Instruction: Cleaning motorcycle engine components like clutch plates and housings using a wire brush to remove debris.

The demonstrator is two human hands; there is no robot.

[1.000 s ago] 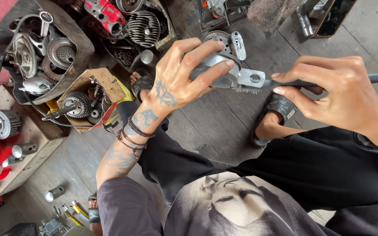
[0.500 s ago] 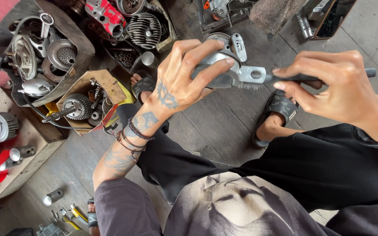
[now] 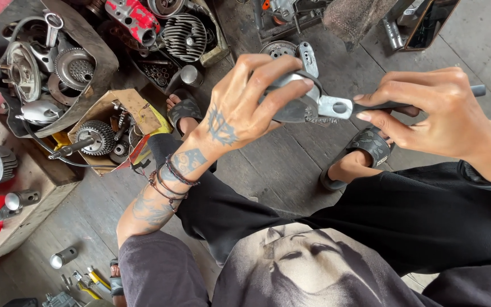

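My left hand (image 3: 245,102) grips a grey metal engine part (image 3: 328,106) with a round hole in its flat lug, held up over the wooden floor. My right hand (image 3: 433,116) holds a dark-handled wire brush (image 3: 396,104); its bristle end lies under the part, mostly hidden by it and by my left fingers. Both hands are above my knees, and my feet in black sandals (image 3: 370,145) rest on the floor below.
A cardboard box of gears (image 3: 109,136) and a tray of engine parts (image 3: 46,68) sit at the left. A finned cylinder (image 3: 184,35) and a red casing (image 3: 134,17) lie at the top. Small tools (image 3: 86,278) lie at the lower left. Wooden crate (image 3: 24,187) at far left.
My right hand has pushed the brush leftward under the part, so less of the bristles shows. Both hands shifted slightly right, and the view drifted a little.
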